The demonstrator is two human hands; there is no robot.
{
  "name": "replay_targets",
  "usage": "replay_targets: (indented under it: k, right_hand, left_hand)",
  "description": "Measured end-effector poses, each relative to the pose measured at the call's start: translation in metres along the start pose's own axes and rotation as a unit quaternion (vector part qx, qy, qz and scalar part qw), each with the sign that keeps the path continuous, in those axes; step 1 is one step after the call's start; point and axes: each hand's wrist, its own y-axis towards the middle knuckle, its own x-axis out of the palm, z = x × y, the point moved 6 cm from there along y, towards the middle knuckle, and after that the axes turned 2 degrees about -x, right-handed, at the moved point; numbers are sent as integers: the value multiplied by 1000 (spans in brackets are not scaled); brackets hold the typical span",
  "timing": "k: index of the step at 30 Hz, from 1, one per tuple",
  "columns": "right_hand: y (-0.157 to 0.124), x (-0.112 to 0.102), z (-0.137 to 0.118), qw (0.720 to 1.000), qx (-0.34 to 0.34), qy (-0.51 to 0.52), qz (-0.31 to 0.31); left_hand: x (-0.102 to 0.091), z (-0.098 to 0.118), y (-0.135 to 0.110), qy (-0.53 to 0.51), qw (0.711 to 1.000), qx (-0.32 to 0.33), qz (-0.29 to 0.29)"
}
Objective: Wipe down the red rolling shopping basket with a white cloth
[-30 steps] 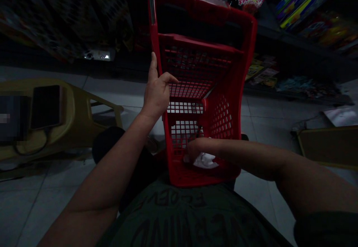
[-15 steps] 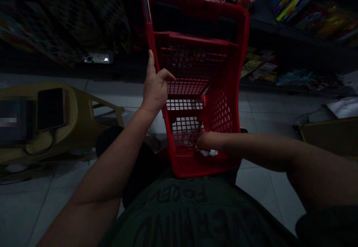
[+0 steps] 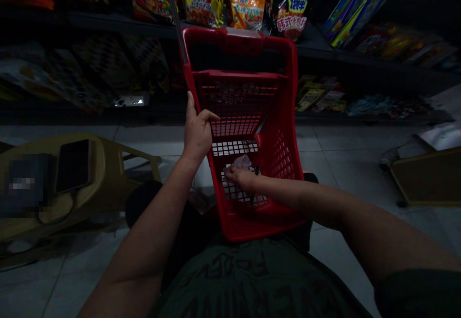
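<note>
A red plastic shopping basket lies tilted against my lap, its open side facing me. My left hand grips the basket's left rim, thumb up along the edge and fingers curled over it. My right hand reaches inside the basket and presses a white cloth against the mesh floor, fingers closed on it.
A yellow plastic chair stands at the left with a dark phone on its seat. Store shelves with snack packets run across the back. A cardboard box sits at the right on the tiled floor.
My right hand has moved with the white cloth from the basket's near end farther up its mesh floor. The view has tilted upward, showing more of the shelves. My left hand keeps its grip.
</note>
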Motion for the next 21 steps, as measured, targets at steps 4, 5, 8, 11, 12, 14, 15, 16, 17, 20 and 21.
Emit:
replay_targets:
  k: [4, 5, 8, 11, 12, 14, 15, 16, 17, 20, 21]
  right_hand:
    - [1, 4, -24, 989, -81, 41, -118]
    - [6, -5, -25, 986, -88, 53, -129]
    - [29, -69, -12, 998, -41, 48, -8]
    - [40, -161, 10, 959, 23, 21, 281]
    - [38, -186, 15, 928, 28, 14, 371]
    - [36, -212, 27, 874, 37, 14, 484]
    - [37, -214, 34, 864, 44, 20, 502]
    - [39, -211, 41, 860, 56, 27, 506]
    - [42, -203, 48, 862, 73, 40, 501]
    - [51, -176, 61, 866, 116, 85, 478]
    - [53, -171, 60, 865, 115, 95, 480]
  left_hand:
    - [-4, 5, -4, 27, 1000, 10, -5]
    - [-5, 7, -4, 37, 999, 11, -11]
    - [-7, 11, -6, 65, 997, 9, -29]
    - [-8, 13, -6, 82, 996, 8, -32]
    - [-8, 14, -7, 85, 996, 10, -30]
    - [-8, 15, -7, 92, 995, 15, -29]
    - [-8, 15, -6, 96, 995, 16, -28]
    - [-8, 15, -6, 101, 994, 17, -27]
    - [-8, 16, -6, 105, 994, 17, -26]
    - [-8, 16, -5, 113, 993, 14, -26]
    - [-8, 16, -4, 116, 993, 13, -27]
